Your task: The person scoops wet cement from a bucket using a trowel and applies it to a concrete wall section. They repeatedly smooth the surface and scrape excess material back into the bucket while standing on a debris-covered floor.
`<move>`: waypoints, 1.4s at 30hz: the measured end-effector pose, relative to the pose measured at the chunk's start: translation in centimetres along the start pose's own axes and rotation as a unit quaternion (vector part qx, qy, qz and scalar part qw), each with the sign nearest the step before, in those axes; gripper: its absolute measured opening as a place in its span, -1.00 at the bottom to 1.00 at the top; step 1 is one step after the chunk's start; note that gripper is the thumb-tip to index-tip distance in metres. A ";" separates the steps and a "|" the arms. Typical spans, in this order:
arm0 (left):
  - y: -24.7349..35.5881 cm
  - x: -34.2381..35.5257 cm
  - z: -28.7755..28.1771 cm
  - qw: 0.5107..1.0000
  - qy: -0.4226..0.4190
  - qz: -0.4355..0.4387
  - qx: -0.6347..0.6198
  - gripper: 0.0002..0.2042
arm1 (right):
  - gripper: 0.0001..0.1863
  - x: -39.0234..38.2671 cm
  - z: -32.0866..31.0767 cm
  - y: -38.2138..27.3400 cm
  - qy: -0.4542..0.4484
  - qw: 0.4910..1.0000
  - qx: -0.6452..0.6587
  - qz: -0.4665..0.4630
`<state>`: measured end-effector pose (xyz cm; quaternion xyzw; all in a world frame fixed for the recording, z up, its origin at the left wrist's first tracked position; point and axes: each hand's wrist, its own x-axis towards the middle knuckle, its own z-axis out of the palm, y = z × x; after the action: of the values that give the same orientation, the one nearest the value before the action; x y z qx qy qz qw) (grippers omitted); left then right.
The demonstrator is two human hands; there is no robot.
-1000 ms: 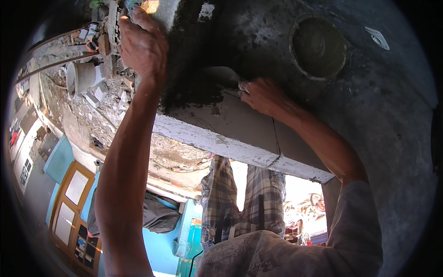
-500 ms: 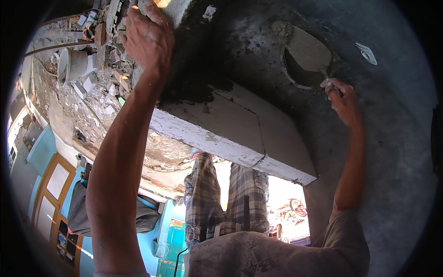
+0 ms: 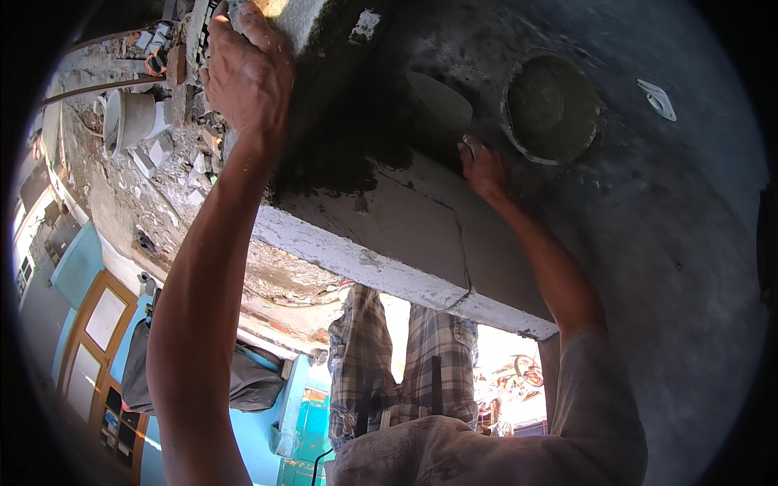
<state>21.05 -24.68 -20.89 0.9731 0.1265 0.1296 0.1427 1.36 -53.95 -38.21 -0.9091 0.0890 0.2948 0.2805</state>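
My right hand (image 3: 486, 168) is closed round the handle of a trowel (image 3: 440, 99). Its broad, rounded blade lies against or just over the dark, wet-looking surface beside the grey concrete ledge (image 3: 421, 206); I cannot tell whether it touches. Right of the blade sits a round mortar pan (image 3: 551, 109) with a pale rim and grey mortar inside. My left hand (image 3: 250, 81) rests at the edge of a pale masonry block (image 3: 292, 23) at the upper left, its fingers stretched out. The fingertips are partly cut off by the top of the picture.
A white plastic fitting (image 3: 656, 99) lies on the grey surface at right. Rubble, a pale bucket (image 3: 128, 120) and an orange-black tape measure (image 3: 156, 62) are at far left below. A wooden door (image 3: 96, 324) and a parked motorcycle (image 3: 527, 371) appear lower down.
My right hand has swung left with the trowel, out of the mortar pan and over to the dark surface by the ledge. My left hand has shifted slightly left.
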 end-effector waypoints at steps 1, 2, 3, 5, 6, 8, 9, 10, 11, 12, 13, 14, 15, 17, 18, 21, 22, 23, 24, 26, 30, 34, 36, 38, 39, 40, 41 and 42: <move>-0.3 0.0 0.2 1.000 -0.005 0.002 -0.005 -0.40 | -0.64 1.8 2.7 0.3 0.023 0.999 0.020 0.014; -0.8 0.3 0.1 0.997 0.006 0.065 0.033 -0.41 | -0.64 3.5 4.9 1.0 0.051 0.999 0.017 -0.004; -1.2 0.4 0.4 0.998 -0.001 0.053 0.026 -0.40 | -0.65 4.8 6.7 1.9 0.062 0.998 0.004 0.002; -2.1 0.2 0.8 1.000 -0.016 0.022 0.011 -0.40 | -0.65 6.3 9.5 3.7 0.053 0.999 0.001 -0.006; -2.8 0.6 0.4 0.964 -0.010 0.218 0.151 -0.40 | -0.65 6.7 10.3 4.5 0.036 0.999 0.010 -0.015; -3.3 0.4 0.8 0.986 -0.016 0.145 0.077 -0.41 | -0.65 6.9 11.1 5.4 -0.015 0.998 0.001 -0.068; -3.5 0.4 0.9 0.993 -0.017 0.109 0.039 -0.41 | -0.65 6.9 11.3 5.4 -0.051 0.993 -0.016 -0.110; -3.5 0.3 1.0 0.997 -0.019 0.073 0.001 -0.41 | -0.64 6.9 11.3 5.1 -0.068 0.987 -0.037 -0.140; -3.5 0.3 1.1 0.998 -0.014 0.067 0.000 -0.41 | -0.64 7.0 11.3 4.6 -0.102 0.982 -0.036 -0.154; -3.5 0.3 1.1 0.998 -0.010 0.062 -0.002 -0.41 | -0.64 7.1 11.2 3.9 -0.117 0.980 -0.038 -0.156; -3.3 0.2 1.1 0.998 -0.004 0.056 -0.004 -0.41 | -0.63 7.4 11.1 3.1 -0.145 0.977 -0.041 -0.153; -3.2 0.2 1.1 0.999 -0.005 0.053 -0.006 -0.41 | -0.62 7.7 10.9 2.5 -0.159 0.972 -0.070 -0.158; -3.1 0.1 1.0 0.999 -0.007 0.050 -0.008 -0.42 | -0.62 7.9 10.5 1.8 -0.186 0.965 -0.100 -0.157; -2.8 0.1 0.9 0.998 -0.007 0.056 0.003 -0.43 | -0.59 8.2 9.5 1.0 -0.221 0.955 -0.106 -0.166; -2.6 0.2 0.9 0.998 -0.006 0.064 0.015 -0.43 | -0.57 8.2 8.7 0.7 -0.230 0.953 -0.085 -0.176; -1.9 0.1 0.6 0.999 -0.024 0.013 0.037 -0.46 | -0.56 6.5 4.8 0.9 -0.203 0.966 0.063 -0.145; -1.7 0.2 0.5 0.998 -0.033 -0.015 0.042 -0.46 | -0.56 5.3 3.2 0.8 -0.201 0.969 0.105 -0.095; -1.4 0.3 0.3 0.999 -0.022 0.007 0.035 -0.46 | -0.56 4.0 1.3 0.7 -0.217 0.958 0.179 -0.056; -1.1 0.3 0.2 0.999 -0.010 0.030 0.030 -0.46 | -0.56 3.0 -1.0 0.6 -0.248 0.940 0.232 0.012; -0.6 0.3 0.0 0.998 0.017 0.054 0.023 -0.47 | -0.59 0.7 -5.7 -0.1 -0.229 0.916 0.320 0.081; -0.1 -0.1 -0.1 1.000 -0.006 -0.017 -0.006 -0.45 | -0.60 -2.0 -13.4 -2.9 0.140 0.978 0.153 -0.031; -0.2 0.0 -0.2 1.000 -0.010 -0.002 -0.006 -0.40 | -0.62 -1.2 -13.5 -6.5 0.328 0.944 -0.036 -0.033; 0.0 -0.1 -0.2 1.000 0.022 0.011 -0.005 -0.38 | -0.63 -1.2 -10.9 -7.6 0.130 0.989 -0.065 -0.031; 0.0 -0.7 -0.6 0.998 -0.039 -0.042 0.018 -0.36 | -0.64 -3.0 -9.1 -6.8 -0.069 0.993 -0.003 -0.091; 0.1 -0.5 -0.4 0.997 -0.049 -0.061 0.019 -0.34 | -0.63 -3.7 -9.1 -5.9 -0.043 0.987 0.061 -0.145; 0.1 -0.8 -0.5 1.000 0.010 -0.011 0.025 -0.32 | -0.63 -4.3 -9.3 -4.4 -0.053 0.977 0.110 -0.174; 0.1 -0.8 -0.6 0.999 -0.013 -0.026 0.032 -0.32 | -0.62 -5.6 -10.5 -2.9 -0.057 0.980 0.132 -0.137; -0.1 -1.2 -0.5 0.999 -0.035 -0.029 0.028 -0.32 | -0.61 -6.6 -12.2 -1.0 -0.067 0.986 0.141 -0.057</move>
<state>19.75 -24.82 -20.69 0.9766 0.1532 0.0873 0.1232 2.27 -60.03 -25.68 -0.8421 0.0586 0.3234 0.4275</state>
